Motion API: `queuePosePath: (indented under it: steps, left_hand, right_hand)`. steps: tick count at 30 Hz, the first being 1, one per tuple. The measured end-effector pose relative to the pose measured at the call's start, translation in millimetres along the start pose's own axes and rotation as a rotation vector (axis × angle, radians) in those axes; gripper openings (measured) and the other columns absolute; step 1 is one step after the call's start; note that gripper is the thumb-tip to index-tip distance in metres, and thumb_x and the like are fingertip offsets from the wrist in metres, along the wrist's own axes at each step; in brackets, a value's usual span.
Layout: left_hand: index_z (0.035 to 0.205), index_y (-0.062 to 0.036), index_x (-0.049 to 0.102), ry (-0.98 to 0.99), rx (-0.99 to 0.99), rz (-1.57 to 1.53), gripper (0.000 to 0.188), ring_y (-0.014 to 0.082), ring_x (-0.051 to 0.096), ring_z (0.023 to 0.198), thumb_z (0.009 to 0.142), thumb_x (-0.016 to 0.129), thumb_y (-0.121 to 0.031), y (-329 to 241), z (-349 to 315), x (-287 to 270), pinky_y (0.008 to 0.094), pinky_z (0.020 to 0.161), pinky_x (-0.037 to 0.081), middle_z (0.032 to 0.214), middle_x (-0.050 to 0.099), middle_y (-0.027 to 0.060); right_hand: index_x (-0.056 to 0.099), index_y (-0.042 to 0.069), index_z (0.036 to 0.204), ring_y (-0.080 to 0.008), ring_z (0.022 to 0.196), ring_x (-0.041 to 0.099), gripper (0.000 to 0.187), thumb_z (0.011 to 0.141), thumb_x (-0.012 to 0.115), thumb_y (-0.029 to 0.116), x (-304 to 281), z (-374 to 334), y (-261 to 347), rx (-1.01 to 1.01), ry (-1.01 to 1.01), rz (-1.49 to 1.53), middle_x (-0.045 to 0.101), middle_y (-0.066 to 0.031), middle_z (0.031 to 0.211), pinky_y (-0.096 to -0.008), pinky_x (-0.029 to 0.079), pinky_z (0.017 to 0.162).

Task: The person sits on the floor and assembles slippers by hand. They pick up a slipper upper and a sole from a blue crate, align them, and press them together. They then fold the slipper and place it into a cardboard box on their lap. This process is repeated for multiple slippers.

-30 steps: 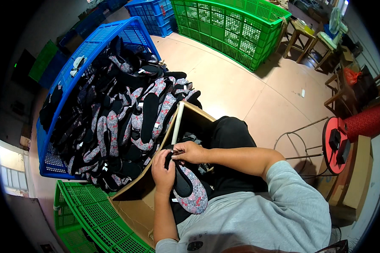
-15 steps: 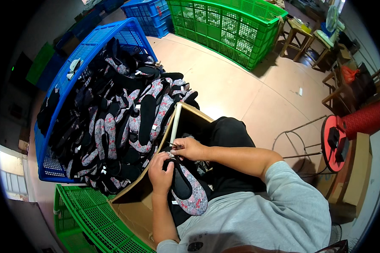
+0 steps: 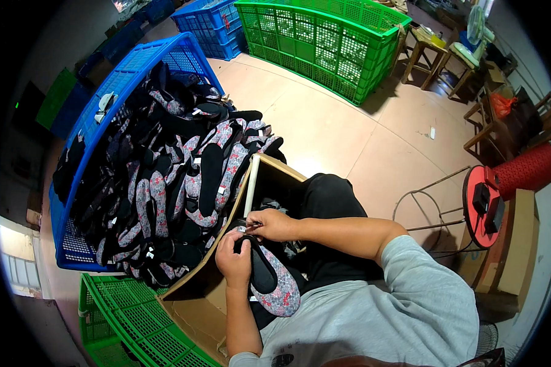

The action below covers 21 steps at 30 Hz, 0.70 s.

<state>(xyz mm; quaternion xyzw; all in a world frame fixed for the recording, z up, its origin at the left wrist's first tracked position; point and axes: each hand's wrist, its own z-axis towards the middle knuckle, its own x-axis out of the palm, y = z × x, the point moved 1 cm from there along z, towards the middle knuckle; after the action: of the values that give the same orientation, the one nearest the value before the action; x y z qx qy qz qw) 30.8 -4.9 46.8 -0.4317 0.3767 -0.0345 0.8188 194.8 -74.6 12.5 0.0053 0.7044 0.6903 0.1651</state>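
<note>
A floral grey-and-pink slipper (image 3: 280, 282) with a black inside lies over my lap, its sole end toward my body. My left hand (image 3: 233, 260) is closed round the slipper's far end. At that same end, my right hand (image 3: 274, 224) is closed on a small dark metal tool, mostly hidden by the fingers; its exact kind does not show. The fingertips of both hands nearly meet there, beside a small pale patch. Just beyond them stands an open cardboard box (image 3: 193, 269) with a pale tube (image 3: 251, 186) along its edge.
A tipped blue crate (image 3: 119, 73) spills a heap of similar slippers (image 3: 159, 196) at the left. Green crates stand at the lower left (image 3: 122, 312) and far side (image 3: 324, 52). A red-topped round stool (image 3: 480, 229) is on the right, near wooden stools (image 3: 422, 58) farther back.
My right hand has shifted slightly left and down at the slipper's far end, and the dark tool shows less. My left hand keeps its hold. The whole view has shifted a little.
</note>
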Motion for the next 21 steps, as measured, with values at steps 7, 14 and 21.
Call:
queuePosePath:
  steps: [7,14,21]
  left_hand:
    - [0.092,0.0005,0.065,-0.085,-0.030,-0.063,0.016,0.0258,0.066,0.093,0.076,0.065,0.003,10,-7,4,0.0338,0.088,0.050,0.097,0.069,0.0133]
    - [0.093,0.0015,0.067,-0.147,-0.120,-0.184,0.020,0.0286,0.067,0.098,0.073,0.068,0.005,13,-13,4,0.0358,0.091,0.050,0.102,0.070,0.0156]
    - [0.093,0.0006,0.067,-0.143,-0.120,-0.182,0.019,0.0270,0.067,0.097,0.074,0.068,0.004,12,-13,3,0.0346,0.091,0.050,0.100,0.070,0.0141]
  right_hand:
    - [0.060,0.000,0.089,-0.0110,0.064,0.062,0.016,0.094,0.063,0.014,1,8,-25,0.143,-0.129,0.421,0.062,-0.0046,0.074,-0.0279,0.049,0.057]
    - [0.060,0.000,0.094,-0.0109,0.069,0.061,0.014,0.093,0.065,0.013,9,0,-2,0.070,0.076,0.298,0.063,-0.0056,0.079,-0.0283,0.050,0.064]
    - [0.056,0.002,0.096,-0.0096,0.071,0.059,0.009,0.096,0.061,0.010,0,6,2,0.201,0.013,0.314,0.059,-0.0028,0.081,-0.0244,0.047,0.065]
